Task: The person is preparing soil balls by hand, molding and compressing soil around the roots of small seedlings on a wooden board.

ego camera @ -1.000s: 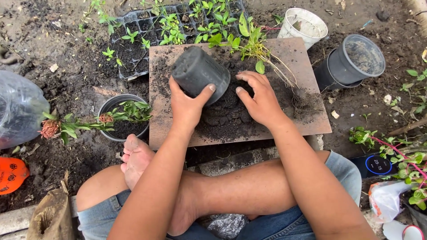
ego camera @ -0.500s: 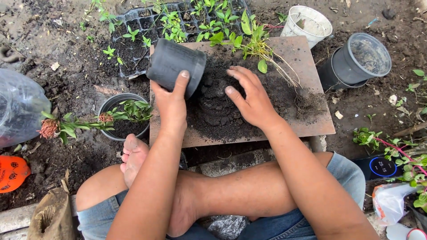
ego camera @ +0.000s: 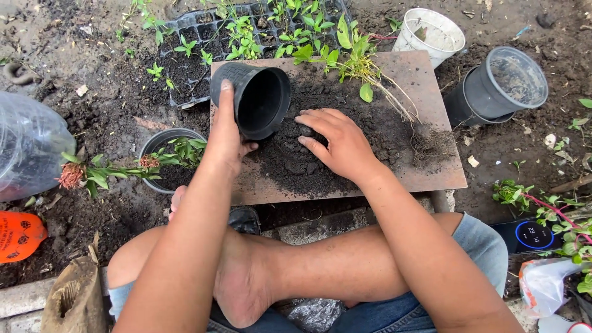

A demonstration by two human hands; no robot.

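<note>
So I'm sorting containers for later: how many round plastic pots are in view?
4: a black pot tipped in the left hand; a soil-filled pot left of the board; a white pot top right; a grey pot beside it, possibly several nested.

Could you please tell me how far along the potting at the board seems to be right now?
Done: loose soil is heaped on the brown board, and an uprooted plant lies bare-rooted beside it. In hand: the left hand tips an empty black pot on its side, mouth toward the heap, while the right hand rests on the soil. Left: the pot holds no soil or plant yet.
</note>
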